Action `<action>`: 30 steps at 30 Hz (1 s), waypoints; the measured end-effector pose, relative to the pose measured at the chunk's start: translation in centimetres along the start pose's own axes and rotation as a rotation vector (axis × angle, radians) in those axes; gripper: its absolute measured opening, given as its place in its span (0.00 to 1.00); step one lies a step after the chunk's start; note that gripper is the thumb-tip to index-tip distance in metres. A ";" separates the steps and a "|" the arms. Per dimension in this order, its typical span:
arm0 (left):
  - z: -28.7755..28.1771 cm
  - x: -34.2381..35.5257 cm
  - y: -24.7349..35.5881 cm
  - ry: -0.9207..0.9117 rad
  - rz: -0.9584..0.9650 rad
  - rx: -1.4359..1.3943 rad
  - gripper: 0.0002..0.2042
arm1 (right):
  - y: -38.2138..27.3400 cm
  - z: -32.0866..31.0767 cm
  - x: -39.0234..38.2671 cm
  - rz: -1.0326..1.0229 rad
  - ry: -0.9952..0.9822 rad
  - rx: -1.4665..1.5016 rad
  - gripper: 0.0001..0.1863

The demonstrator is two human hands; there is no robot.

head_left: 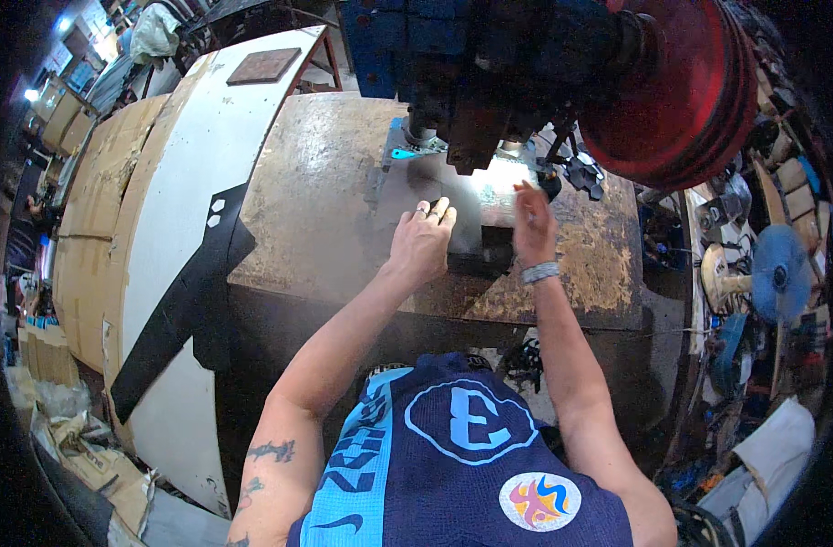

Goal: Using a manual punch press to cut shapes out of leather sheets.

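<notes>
- Worn wooden bench point(325, 164) is filling mid-view; a dark blue machine point(371, 55) is looming over its far side.
- Grey flat sheet point(464, 219) is lying on the bench, just in front of the machine head point(476, 128), between the hands; loose sheet or fixed plate, cannot tell.
- Left hand point(423, 244) is resting palm-down at the sheet, fingers extended, gripping nothing visible.
- Right hand point(535, 223) is hovering beside a dark rectangular patch point(498, 239); fingers are curling slightly but blurring, so cannot tell if they are grasping anything.
- Judging by layout, flat fingers are suiting this better than pinching; pressure should be spreading evenly so nothing is buckling or skewing.
- Both hands are sitting near the head; fingertips should be lying outside its footprint, bright patch point(514, 176) included.
- Dark cut pieces point(583, 173) are lying right of the head; best be avoiding them.
- Farther out: red wheel point(635, 137) is hanging upper right, black cut sheet point(198, 283) is lying across a white board point(184, 164) at left, blue fan point(781, 273) is standing far right.
</notes>
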State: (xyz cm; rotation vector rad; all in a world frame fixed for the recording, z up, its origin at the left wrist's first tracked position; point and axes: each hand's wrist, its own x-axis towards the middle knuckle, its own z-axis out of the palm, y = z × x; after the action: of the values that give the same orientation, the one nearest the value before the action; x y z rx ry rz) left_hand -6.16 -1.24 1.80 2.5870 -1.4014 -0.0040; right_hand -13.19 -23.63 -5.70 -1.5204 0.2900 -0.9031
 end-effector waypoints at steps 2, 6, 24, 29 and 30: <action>0.1 -0.7 -0.7 0.008 -0.020 -0.027 0.34 | -3.5 0.0 2.5 0.176 -0.010 0.449 0.18; 1.0 -0.7 -0.9 0.045 -0.033 -0.022 0.34 | -6.3 -1.2 5.2 0.150 -0.108 0.791 0.18; 1.3 -0.9 -1.1 -0.026 -0.050 -0.057 0.33 | -4.9 -1.5 5.4 0.312 0.085 0.458 0.13; 1.3 -0.4 -1.2 -0.018 -0.034 -0.041 0.33 | -4.7 -0.1 5.3 0.435 0.306 0.199 0.29; 1.4 -0.5 -1.3 -0.011 -0.047 -0.049 0.34 | -5.0 0.4 4.8 0.441 0.312 0.199 0.29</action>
State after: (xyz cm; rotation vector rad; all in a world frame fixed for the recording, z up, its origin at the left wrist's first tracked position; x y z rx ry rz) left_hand -5.47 -0.34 0.14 2.5832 -1.3277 -0.0590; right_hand -11.37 -25.61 0.77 -1.0698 0.7105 -0.7831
